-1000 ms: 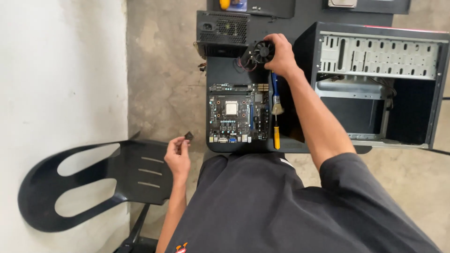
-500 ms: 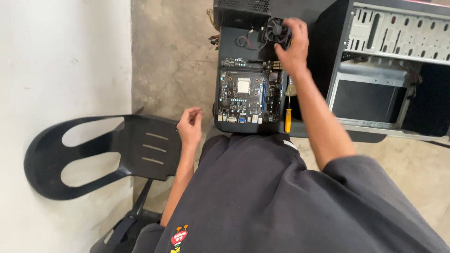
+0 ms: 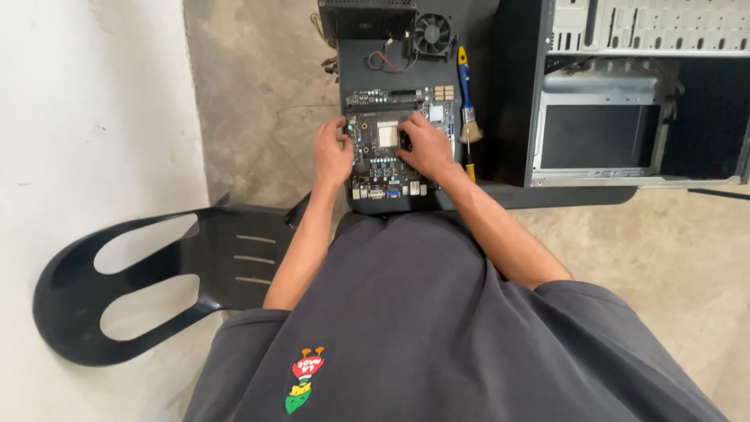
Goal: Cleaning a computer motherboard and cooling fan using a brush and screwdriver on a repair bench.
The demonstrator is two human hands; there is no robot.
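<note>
A dark motherboard (image 3: 388,168) lies flat on a black table (image 3: 500,62) in front of me, with a pale square processor socket (image 3: 387,134) near its middle. My left hand (image 3: 332,155) rests on the board's left edge, fingers curled against it. My right hand (image 3: 426,146) lies on the board just right of the socket, fingertips touching its edge. Neither hand visibly holds a loose part. A small black cooler fan (image 3: 432,33) with red and black wires sits on the table beyond the board.
An open computer case (image 3: 641,94) lies on its side at the right. A blue-and-yellow-handled brush (image 3: 467,98) lies between board and case. A black power supply box (image 3: 366,17) sits at the top. A black plastic chair (image 3: 156,273) stands at my left beside a white wall.
My right hand let go of the cooler fan and came down onto the motherboard. My left hand rose from beside the chair to the board's left edge. The camera moved closer.
</note>
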